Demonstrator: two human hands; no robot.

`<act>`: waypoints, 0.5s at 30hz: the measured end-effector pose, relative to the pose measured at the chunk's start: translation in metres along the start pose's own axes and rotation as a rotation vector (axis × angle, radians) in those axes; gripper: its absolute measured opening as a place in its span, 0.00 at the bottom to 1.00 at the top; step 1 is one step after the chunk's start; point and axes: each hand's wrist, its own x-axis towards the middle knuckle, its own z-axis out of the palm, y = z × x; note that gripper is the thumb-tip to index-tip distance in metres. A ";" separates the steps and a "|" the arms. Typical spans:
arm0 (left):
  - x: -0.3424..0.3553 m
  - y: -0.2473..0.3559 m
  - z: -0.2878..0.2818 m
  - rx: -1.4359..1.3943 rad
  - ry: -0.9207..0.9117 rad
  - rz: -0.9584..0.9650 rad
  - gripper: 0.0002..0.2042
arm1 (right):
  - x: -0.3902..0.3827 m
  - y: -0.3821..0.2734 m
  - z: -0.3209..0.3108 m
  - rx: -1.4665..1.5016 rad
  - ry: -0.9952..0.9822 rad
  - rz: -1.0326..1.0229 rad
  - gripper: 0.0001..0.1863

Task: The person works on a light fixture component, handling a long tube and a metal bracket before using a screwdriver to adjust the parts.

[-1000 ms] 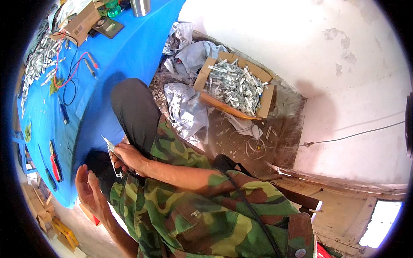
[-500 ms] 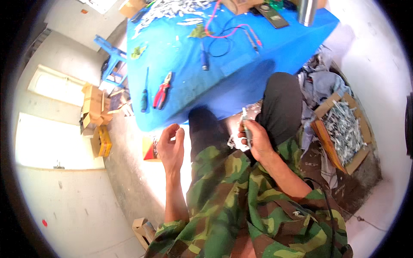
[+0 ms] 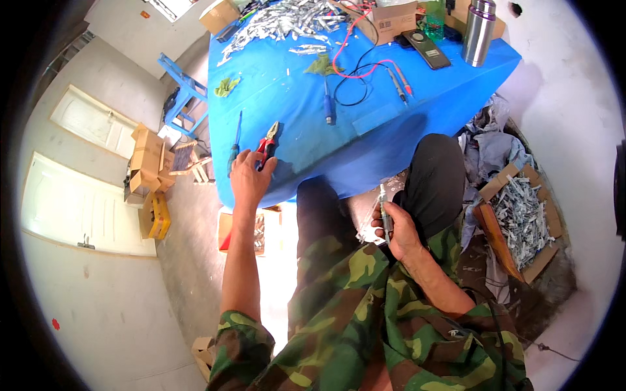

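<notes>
My left hand (image 3: 250,179) is at the table's near edge, its fingers and thumb on either side of the handles of the combination pliers (image 3: 268,142). The pliers have red and black handles and still lie on the blue cloth. Just left of them, close to my fingers, is a screwdriver (image 3: 235,141) with a dark teal handle. My right hand (image 3: 401,229) is closed on a slim silver-grey stick-shaped piece (image 3: 384,212) over my lap, its tip pointing up. Farther in on the table lies a second screwdriver (image 3: 328,109) with a blue handle.
The blue-covered table (image 3: 300,146) carries a heap of slim silver pieces (image 3: 287,23), red and black test leads (image 3: 399,81), a dark handheld device (image 3: 426,49) and a steel flask (image 3: 479,32). A carton of silver scraps (image 3: 521,218) stands right; cartons (image 3: 149,156) and a blue chair (image 3: 186,88) stand left.
My left hand has moved forward from beside my knee onto the pliers' handles. My right hand keeps its silver-grey piece. The view has shifted slightly.
</notes>
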 end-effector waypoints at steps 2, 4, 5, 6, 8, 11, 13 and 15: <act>0.013 -0.014 0.011 -0.034 -0.068 0.008 0.13 | 0.001 0.000 -0.005 0.040 -0.047 0.044 0.12; 0.023 -0.021 0.019 -0.113 -0.109 -0.004 0.13 | 0.001 -0.001 -0.008 0.026 -0.112 0.043 0.13; 0.024 -0.032 0.022 -0.118 -0.152 -0.019 0.13 | 0.004 0.003 -0.010 0.030 -0.102 0.030 0.13; 0.024 -0.044 0.023 -0.119 -0.195 -0.037 0.13 | 0.002 0.002 -0.005 0.039 -0.064 0.047 0.13; 0.028 -0.034 0.022 -0.066 -0.215 0.010 0.14 | 0.006 0.003 -0.008 0.063 -0.074 0.037 0.13; 0.019 -0.032 0.018 -0.069 -0.197 0.026 0.17 | 0.002 -0.001 -0.008 0.065 -0.118 0.038 0.12; 0.018 -0.033 0.017 -0.031 -0.216 0.033 0.17 | 0.003 0.001 -0.009 0.063 -0.116 0.062 0.13; 0.015 -0.030 0.014 -0.039 -0.268 -0.042 0.17 | 0.003 0.001 -0.009 0.065 -0.128 0.068 0.13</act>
